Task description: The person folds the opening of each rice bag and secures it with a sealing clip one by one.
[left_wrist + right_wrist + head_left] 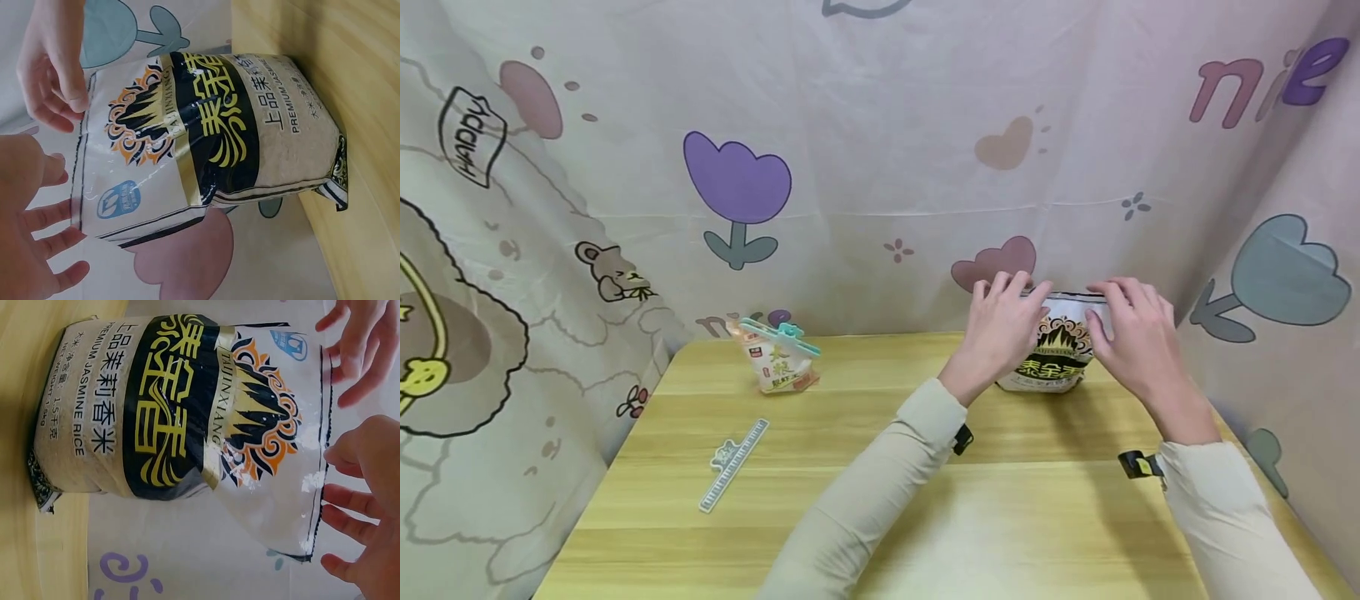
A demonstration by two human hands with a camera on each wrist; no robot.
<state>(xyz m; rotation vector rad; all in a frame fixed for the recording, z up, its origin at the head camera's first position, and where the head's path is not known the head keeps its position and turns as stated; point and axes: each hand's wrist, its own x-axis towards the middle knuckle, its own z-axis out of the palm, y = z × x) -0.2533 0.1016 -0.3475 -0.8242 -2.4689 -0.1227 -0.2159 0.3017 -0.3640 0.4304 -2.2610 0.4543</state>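
Observation:
A bag of jasmine rice (1051,354) stands upright on the table, white at the top with a black and gold band. My left hand (1003,325) is at its top left corner, with fingertips touching the rim and the thumb apart from it in the left wrist view. At the right part of the same rim, my right hand (1138,329) lightly pinches the edge, thumb in front and fingers partly hidden behind. The right wrist view shows the top seam of the bag (269,425) running between both hands.
A small snack bag (781,367), closed with a teal sealing clip (784,333), stands at the back left of the wooden table (850,433). A pale ruler-like clip (733,467) lies nearer on the left. Printed curtains (865,150) surround the table.

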